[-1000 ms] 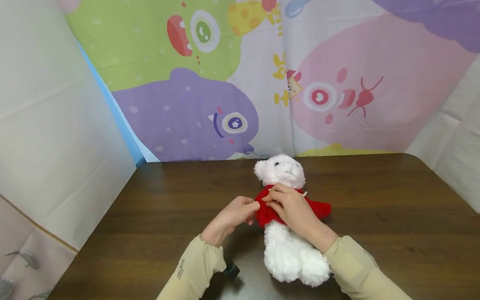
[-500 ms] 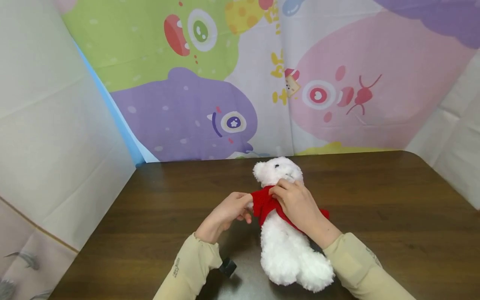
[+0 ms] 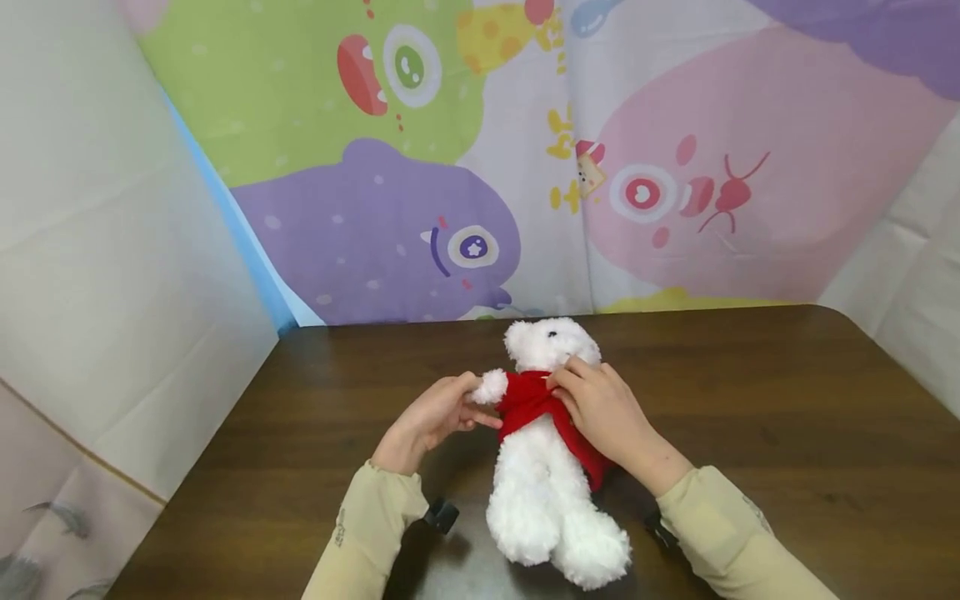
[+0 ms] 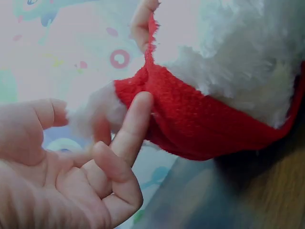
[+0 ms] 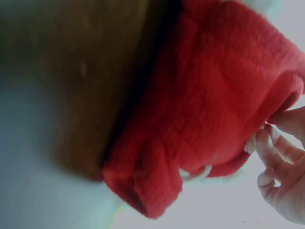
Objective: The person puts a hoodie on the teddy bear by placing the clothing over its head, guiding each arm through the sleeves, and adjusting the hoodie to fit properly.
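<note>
A white plush bear lies on its back on the table, wearing a red garment over its upper body. My left hand pinches the bear's white paw, which sticks out of the red sleeve. In the left wrist view, one finger of that hand lies against the sleeve. My right hand pinches the garment's front edge just under the bear's chin. The right wrist view shows the garment's other sleeve with its opening slack, and a white cord near the neck.
The dark wooden table runs back to a cartoon-printed cloth. Pale cloth walls flank it on both sides. A black device sits at the left sleeve's cuff.
The bear's paw has come out through the red sleeve on the left, and the left hand has moved left with it. The garment's hem has ridden up and the bear's legs have shifted left.
</note>
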A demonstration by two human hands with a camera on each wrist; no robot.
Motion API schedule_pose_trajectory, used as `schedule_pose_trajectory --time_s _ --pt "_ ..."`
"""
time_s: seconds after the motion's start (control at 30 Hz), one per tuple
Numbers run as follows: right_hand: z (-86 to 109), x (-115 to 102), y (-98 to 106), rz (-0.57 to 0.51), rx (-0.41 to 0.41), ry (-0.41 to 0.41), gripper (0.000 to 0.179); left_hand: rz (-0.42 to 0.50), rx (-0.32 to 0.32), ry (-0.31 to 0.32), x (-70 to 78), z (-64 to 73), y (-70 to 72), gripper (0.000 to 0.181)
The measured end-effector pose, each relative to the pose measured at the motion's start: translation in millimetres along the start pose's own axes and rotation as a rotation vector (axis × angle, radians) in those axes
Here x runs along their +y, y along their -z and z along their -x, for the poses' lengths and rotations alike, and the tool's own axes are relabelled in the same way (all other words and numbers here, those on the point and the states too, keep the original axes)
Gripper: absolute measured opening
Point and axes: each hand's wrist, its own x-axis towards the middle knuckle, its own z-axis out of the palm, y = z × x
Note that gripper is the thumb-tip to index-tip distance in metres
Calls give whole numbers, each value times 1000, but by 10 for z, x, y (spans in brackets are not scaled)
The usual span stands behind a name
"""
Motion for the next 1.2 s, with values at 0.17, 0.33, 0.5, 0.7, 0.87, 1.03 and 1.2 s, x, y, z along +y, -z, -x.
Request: schedule_pose_trajectory --time_s 0.17,0.33,0.5,0.7,0.87,1.03,1.2 --pt "-9 -88 -13 -98 -28 -12 12 -122 87 -53 51 37 -87 31" --pt "-7 -131 -23 -132 -77 1 12 -209 166 -127 46 44 -198 26" --pt "2 -132 15 -93 -127 35 14 -107 140 -78 13 7 -145 29" --pt "13 -162 39 -106 -155 32 17 -123 208 -100 -31 -39 -117 25" --pt "4 -251 71 -232 -251 -71 54 -131 200 -118 12 -22 -135 22" --pt "15 -378 93 -279 -276 -67 50 -200 124 -157 35 28 -153 28" --pt "37 -447 87 -239 -239 68 28 -171 205 -165 11 37 -183 30"
